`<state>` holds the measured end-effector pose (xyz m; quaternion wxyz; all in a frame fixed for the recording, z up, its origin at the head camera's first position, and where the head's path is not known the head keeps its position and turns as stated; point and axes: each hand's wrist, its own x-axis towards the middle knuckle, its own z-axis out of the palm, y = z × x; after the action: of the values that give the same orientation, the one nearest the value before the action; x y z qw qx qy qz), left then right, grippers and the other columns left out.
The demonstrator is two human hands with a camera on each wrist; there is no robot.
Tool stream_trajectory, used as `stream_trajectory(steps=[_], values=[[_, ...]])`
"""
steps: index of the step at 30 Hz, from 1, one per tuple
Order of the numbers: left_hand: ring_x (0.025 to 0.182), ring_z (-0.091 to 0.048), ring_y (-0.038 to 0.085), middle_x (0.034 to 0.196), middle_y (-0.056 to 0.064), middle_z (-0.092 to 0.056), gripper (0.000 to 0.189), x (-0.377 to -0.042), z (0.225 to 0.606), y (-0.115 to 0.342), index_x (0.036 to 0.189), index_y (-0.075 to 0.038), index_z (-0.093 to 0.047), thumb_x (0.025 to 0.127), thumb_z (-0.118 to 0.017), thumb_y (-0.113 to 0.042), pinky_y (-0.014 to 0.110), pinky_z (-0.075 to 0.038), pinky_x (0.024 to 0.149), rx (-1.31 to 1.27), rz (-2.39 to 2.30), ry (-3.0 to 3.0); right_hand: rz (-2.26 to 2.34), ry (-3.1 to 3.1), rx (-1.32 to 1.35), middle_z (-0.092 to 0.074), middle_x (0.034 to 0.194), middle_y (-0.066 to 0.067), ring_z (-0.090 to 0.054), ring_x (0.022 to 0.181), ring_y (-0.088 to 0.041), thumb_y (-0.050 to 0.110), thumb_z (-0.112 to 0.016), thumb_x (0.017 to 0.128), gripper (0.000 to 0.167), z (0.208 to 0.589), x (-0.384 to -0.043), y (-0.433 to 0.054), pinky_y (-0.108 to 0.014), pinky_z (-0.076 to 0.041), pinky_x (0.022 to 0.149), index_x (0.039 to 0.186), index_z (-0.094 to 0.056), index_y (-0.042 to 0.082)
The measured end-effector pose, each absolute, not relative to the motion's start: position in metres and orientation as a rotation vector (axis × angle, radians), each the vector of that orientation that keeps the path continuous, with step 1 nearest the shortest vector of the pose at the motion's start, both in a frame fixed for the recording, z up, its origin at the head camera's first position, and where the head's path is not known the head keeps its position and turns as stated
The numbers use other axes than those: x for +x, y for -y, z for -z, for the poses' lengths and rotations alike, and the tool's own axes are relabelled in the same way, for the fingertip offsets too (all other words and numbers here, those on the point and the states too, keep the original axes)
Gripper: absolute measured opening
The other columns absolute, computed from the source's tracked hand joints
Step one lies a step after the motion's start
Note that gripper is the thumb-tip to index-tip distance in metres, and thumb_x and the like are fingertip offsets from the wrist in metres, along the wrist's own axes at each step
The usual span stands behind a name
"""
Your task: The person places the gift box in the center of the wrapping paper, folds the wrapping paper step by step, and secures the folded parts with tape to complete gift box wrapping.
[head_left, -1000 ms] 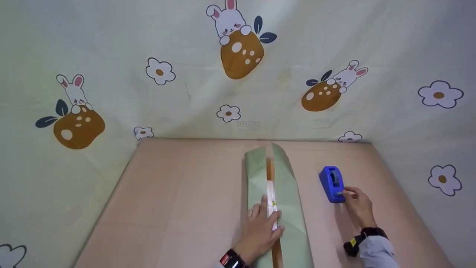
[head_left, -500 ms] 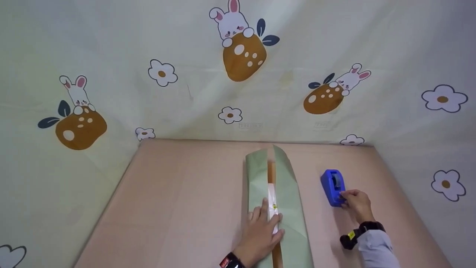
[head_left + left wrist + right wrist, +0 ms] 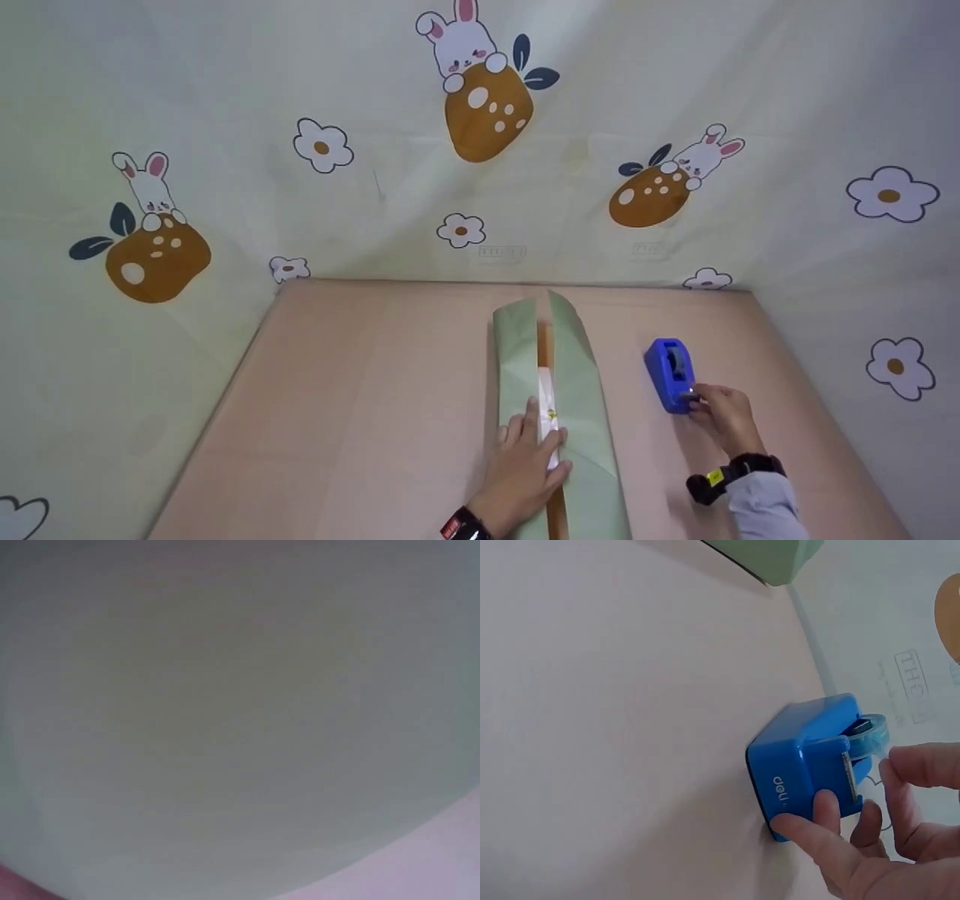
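My left hand (image 3: 521,465) lies with spread, fairly straight fingers on a long parcel of green wrapping paper (image 3: 589,420), pressing beside and across its lengthwise gap. Within the gap show a brown surface (image 3: 546,345) and a white strip (image 3: 546,382) with a small yellow mark. To the right stands a blue tape dispenser (image 3: 664,375). My right hand (image 3: 726,416) is at its near end. In the right wrist view, thumb and a finger pinch the end of the clear tape (image 3: 870,739), while other fingertips touch the dispenser's front.
The pinkish-brown tabletop (image 3: 375,390) stretches left of the parcel and around the dispenser. A printed curtain (image 3: 360,210) with rabbits and flowers stands behind and at the sides. The left wrist view is a blurred grey-green surface.
My right fingers shift slightly at the dispenser's near end, by the cutter. The left hand and the parcel hold the same place; the whole head view shifts slightly.
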<state>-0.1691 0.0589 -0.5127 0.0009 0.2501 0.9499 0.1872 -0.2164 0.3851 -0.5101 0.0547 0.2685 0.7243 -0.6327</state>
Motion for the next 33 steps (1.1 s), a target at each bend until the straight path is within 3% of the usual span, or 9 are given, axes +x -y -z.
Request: stream_trajectory(steps=[9,12,14,17,27,33], values=[[0.126,-0.034,0.028,0.152,0.019,-0.023,0.044,-0.169,0.513,-0.059,0.13,-0.031,-0.051,0.094,-0.037,-0.051,0.041,-0.033,0.098,0.779,-0.598,-2.987,2.134,-2.086,0.843,-0.033,0.139,-0.029,-0.057,0.098,-0.013,0.022,-0.054,0.093,0.064,0.529,-0.205,-0.383,-0.029,-0.045,0.097,0.138,-0.026,-0.014],[0.127,-0.034,0.028,0.152,0.019,-0.023,0.044,-0.168,0.513,-0.06,0.13,-0.031,-0.051,0.094,-0.037,-0.051,0.041,-0.033,0.098,0.773,-0.6,-2.985,2.114,-2.123,0.882,-0.049,0.123,-0.027,-0.062,0.09,-0.013,0.019,-0.055,0.093,0.061,0.53,-0.202,-0.383,-0.032,-0.048,0.093,0.136,-0.029,-0.015],[0.126,-0.035,0.027,0.151,0.019,-0.024,0.044,-0.168,0.512,-0.06,0.13,-0.031,-0.052,0.094,-0.037,-0.051,0.04,-0.034,0.097,0.777,-0.594,-2.994,2.134,-2.089,0.91,-0.061,0.105,-0.019,-0.065,0.084,-0.014,0.017,-0.056,0.092,0.058,0.531,-0.2,-0.384,-0.032,-0.051,0.088,0.134,-0.032,-0.015],[0.122,-0.038,0.026,0.15,0.02,-0.028,0.043,-0.167,0.512,-0.059,0.128,-0.029,-0.054,0.094,-0.038,-0.05,0.038,-0.035,0.093,0.8,-0.574,-3.028,2.18,-2.009,0.96,-0.064,0.083,-0.005,-0.066,0.078,-0.014,0.014,-0.059,0.091,0.052,0.53,-0.198,-0.383,-0.03,-0.054,0.081,0.131,-0.039,-0.013],[0.12,-0.039,0.027,0.148,0.021,-0.03,0.043,-0.167,0.513,-0.057,0.126,-0.026,-0.056,0.094,-0.039,-0.048,0.037,-0.034,0.091,0.816,-0.584,-3.043,2.138,-1.963,1.084,-0.059,0.074,-0.004,-0.058,0.066,-0.016,0.015,-0.062,0.088,0.041,0.53,-0.202,-0.379,-0.026,-0.054,0.069,0.119,-0.049,-0.007],[0.124,-0.036,0.026,0.151,0.019,-0.025,0.045,-0.167,0.513,-0.059,0.13,-0.028,-0.054,0.094,-0.037,-0.051,0.038,-0.034,0.093,0.782,-0.599,-2.997,2.025,-2.106,1.034,-0.06,0.071,-0.007,-0.058,0.064,-0.017,0.002,-0.055,0.086,0.032,0.534,-0.203,-0.378,-0.028,-0.053,0.062,0.112,-0.049,-0.016]])
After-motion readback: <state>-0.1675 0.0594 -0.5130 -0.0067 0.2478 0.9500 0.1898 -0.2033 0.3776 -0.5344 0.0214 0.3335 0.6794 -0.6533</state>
